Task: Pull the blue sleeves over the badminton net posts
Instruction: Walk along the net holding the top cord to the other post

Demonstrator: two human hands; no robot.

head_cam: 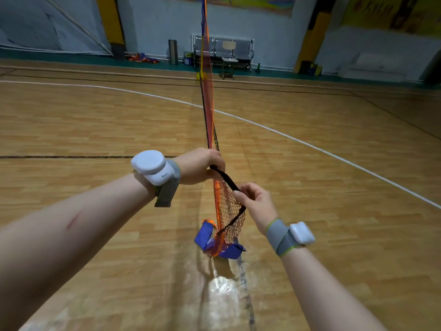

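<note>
Left hand (pixel 200 164) grips the far end of the band (pixel 228 180) and right hand (pixel 256 201) pinches the near end, with the sleeve (pixel 204 235) bunched on the floor (pixel 95 120) below, so keep the band taut and draw the sleeve up straight without snagging the net (pixel 225 209).

From here I see the left hand (pixel 198 164) curled round the upper end of a black band (pixel 229 181) that edges the orange net (pixel 228 211). The right hand (pixel 256 201) pinches the same band a little lower, thumb on top. Below them the net hangs in a loose bunch down to the wooden floor (pixel 95 127), where the blue sleeve (pixel 205 237) lies crumpled around its lower end. Beyond the hands the net runs off toward the far wall. Each wrist carries a white device on a grey strap.
</note>
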